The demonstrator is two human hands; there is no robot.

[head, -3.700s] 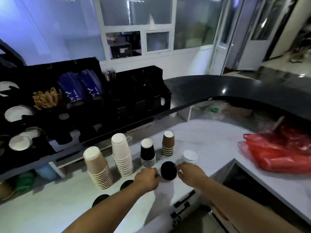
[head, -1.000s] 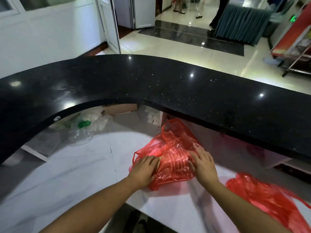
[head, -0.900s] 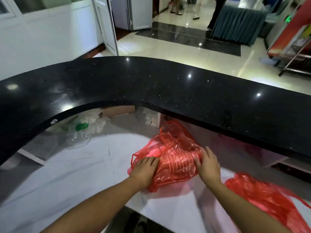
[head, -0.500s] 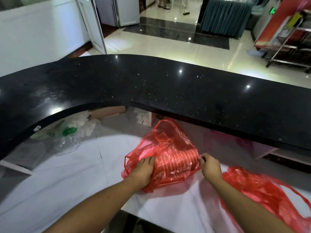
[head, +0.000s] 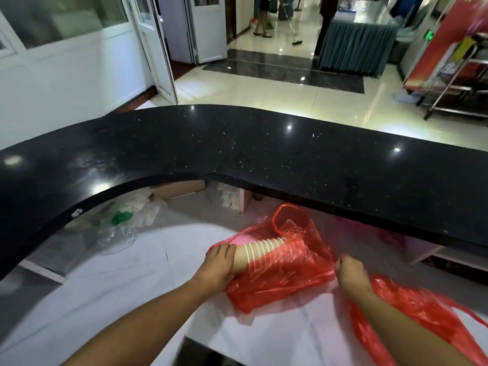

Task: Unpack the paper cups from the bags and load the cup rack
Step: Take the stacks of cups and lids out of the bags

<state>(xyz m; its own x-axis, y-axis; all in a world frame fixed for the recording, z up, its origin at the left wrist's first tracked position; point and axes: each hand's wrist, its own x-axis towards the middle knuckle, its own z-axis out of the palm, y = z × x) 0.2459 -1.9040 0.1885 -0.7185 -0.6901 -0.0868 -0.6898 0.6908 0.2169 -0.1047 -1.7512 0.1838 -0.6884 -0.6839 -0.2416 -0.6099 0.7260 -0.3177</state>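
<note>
Curving across twelve o'clock, the black counter (head: pixel 264 154) overhangs the white worktop (head: pixel 118 286), where a red bag (head: pixel 285 273) lies on its side. Inside, the stack of paper cups (head: pixel 253 253) points toward one o'clock. Her left hand (head: pixel 216 268) wraps the stack's bared end, while the right hand (head: pixel 350 273) pinches the plastic at three o'clock (probably to strip it off).

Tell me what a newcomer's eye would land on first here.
The red plastic bag on the white counter, low and centre, with a stack of paper cups lying on its side and half out. The left hand grips the stack; the right hand pinches the bag's edge. Behind curves a glossy black countertop.
</note>
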